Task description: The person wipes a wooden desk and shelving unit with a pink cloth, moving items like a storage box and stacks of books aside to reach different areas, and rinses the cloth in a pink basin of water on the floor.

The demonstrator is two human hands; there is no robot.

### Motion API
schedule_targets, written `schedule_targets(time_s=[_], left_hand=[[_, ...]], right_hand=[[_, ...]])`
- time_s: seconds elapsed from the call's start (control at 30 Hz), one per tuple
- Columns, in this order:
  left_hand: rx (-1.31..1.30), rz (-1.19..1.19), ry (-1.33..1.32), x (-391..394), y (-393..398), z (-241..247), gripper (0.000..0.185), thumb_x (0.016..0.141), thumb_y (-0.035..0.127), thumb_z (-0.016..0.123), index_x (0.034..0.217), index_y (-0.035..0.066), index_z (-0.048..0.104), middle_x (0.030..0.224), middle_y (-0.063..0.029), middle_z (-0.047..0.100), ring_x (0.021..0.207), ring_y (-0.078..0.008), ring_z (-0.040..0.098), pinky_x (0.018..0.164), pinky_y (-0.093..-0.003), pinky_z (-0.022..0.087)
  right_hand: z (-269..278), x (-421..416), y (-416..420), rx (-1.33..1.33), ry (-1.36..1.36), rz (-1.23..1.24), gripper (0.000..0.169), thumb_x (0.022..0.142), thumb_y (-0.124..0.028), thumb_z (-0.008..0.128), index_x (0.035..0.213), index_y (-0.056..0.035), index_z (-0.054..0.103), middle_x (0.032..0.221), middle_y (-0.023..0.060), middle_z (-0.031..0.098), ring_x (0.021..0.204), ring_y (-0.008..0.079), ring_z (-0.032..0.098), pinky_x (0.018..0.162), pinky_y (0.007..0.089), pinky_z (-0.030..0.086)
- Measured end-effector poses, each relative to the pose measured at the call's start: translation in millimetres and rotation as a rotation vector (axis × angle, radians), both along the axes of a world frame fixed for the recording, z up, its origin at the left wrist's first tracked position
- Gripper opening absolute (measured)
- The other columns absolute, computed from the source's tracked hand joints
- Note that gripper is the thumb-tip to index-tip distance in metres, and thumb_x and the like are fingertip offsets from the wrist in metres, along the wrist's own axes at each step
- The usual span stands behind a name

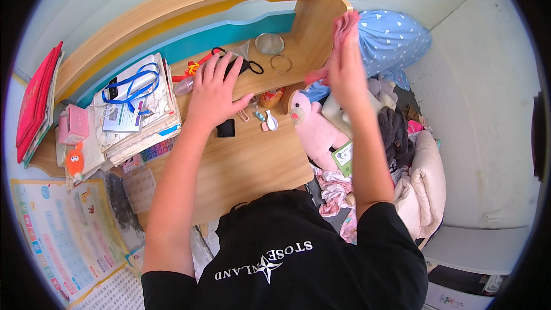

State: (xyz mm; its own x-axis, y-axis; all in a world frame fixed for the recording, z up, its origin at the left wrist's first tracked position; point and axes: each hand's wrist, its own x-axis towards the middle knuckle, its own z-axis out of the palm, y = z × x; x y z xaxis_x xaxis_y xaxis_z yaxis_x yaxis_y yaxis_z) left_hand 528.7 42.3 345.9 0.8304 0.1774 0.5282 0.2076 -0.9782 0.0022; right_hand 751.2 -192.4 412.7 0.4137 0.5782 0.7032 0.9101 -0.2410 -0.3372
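Observation:
My right hand (348, 66) presses a crumpled red-pink cloth (340, 34) against the outer side of the desk hutch's wooden end panel (320, 21); the hand is slightly blurred. My left hand (218, 90) is spread, palm down, at the front edge of the hutch shelf, near a black strapped item (236, 68) partly behind the fingers. On that shelf are a red and yellow ornament (192, 69), a clear faceted dish (270, 44) and a thin bangle (281, 63). A small black square (226, 128) and a white spoon-shaped item (271, 121) lie on the desktop (249, 159).
Stacked books (142, 137) with a blue lanyard (131, 94) stand left, beside a pink box (74, 125), an orange plush toy (75, 161) and red folders (38, 99). Right of the desk are a pink plush toy (316, 131), a blue heart-patterned bundle (394, 41), clothes and a rolled cream quilt (424, 185).

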Motion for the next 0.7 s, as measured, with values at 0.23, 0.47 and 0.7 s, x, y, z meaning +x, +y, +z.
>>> schedule_targets(time_s=[0.23, 0.47, 0.7], left_hand=[[-0.003, 0.015, 0.054, 0.4, 0.3, -0.8, 0.086, 0.091, 0.054, 0.077, 0.161, 0.013, 0.049, 0.162, -0.0137, 0.049, 0.15, -0.0377, 0.043, 0.124, -0.0547, 0.034], [0.02, -0.014, 0.051, 7.7, 0.5, -1.4, 0.088, 0.089, 0.055, 0.078, 0.16, 0.013, 0.05, 0.161, -0.0142, 0.051, 0.149, -0.0376, 0.044, 0.122, -0.0553, 0.036], [0.001, 0.017, 0.103, 3.9, 0.8, 0.3, 0.092, 0.087, 0.056, 0.079, 0.162, 0.013, 0.047, 0.161, -0.0133, 0.05, 0.149, -0.0367, 0.044, 0.122, -0.0542, 0.035]], right_hand=[[-159.3, -38.2, 30.5, 0.151, 0.086, -0.176, 0.093, 0.096, 0.01, 0.052, 0.169, 0.0096, -0.006, 0.175, 0.0393, 0.006, 0.162, 0.0551, 0.016, 0.133, 0.05, 0.023], [-314.5, -38.4, 31.2, 0.03, 0.513, -0.077, 0.094, 0.09, 0.016, 0.046, 0.167, 0.0116, -0.008, 0.174, 0.0382, 0.012, 0.163, 0.0508, 0.021, 0.133, 0.0466, 0.022], [-371.5, -53.3, 31.2, -0.166, 0.826, -0.273, 0.087, 0.093, 0.011, 0.05, 0.167, 0.0119, 0.004, 0.174, 0.0333, 0.022, 0.157, 0.048, 0.034, 0.13, 0.0494, 0.032]])
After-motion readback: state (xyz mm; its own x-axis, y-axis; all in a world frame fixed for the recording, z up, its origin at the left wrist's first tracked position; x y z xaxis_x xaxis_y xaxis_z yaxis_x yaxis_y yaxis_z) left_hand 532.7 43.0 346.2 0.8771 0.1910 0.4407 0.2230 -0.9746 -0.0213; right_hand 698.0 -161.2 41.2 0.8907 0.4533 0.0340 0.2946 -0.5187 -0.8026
